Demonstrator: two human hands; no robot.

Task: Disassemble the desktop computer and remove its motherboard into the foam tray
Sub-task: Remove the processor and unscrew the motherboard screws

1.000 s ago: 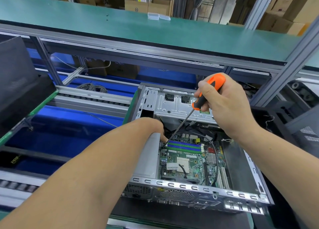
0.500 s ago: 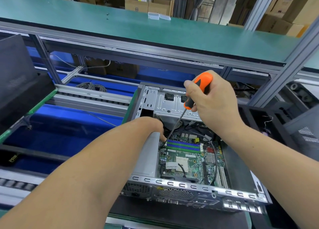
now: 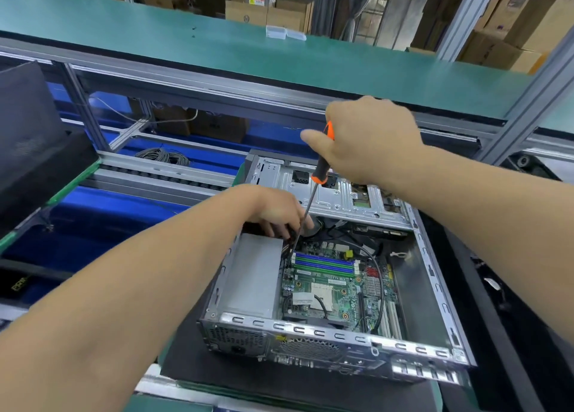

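An open desktop case (image 3: pixel 422 351) lies on a black foam mat. Inside it sits the green motherboard (image 3: pixel 338 296) with blue and green memory slots, beside a grey power supply (image 3: pixel 251 275). My right hand (image 3: pixel 369 138) grips an orange-and-black screwdriver (image 3: pixel 321 166) from above, its shaft nearly upright and its tip down at the board's far left corner. At the far end of the power supply my left hand (image 3: pixel 276 210) has its fingers curled down among black cables next to the shaft. What those fingers hold is hidden.
The raised metal drive cage (image 3: pixel 335 194) stands at the case's far end. A black panel (image 3: pixel 34 138) leans at the left over a blue conveyor lane. A green shelf (image 3: pixel 217 48) spans above, with cardboard boxes behind. Black parts lie at the right.
My right hand has swung the screwdriver handle up and left, so the shaft now stands steeper. The left hand stays at the power supply's far end. The view has shifted slightly.
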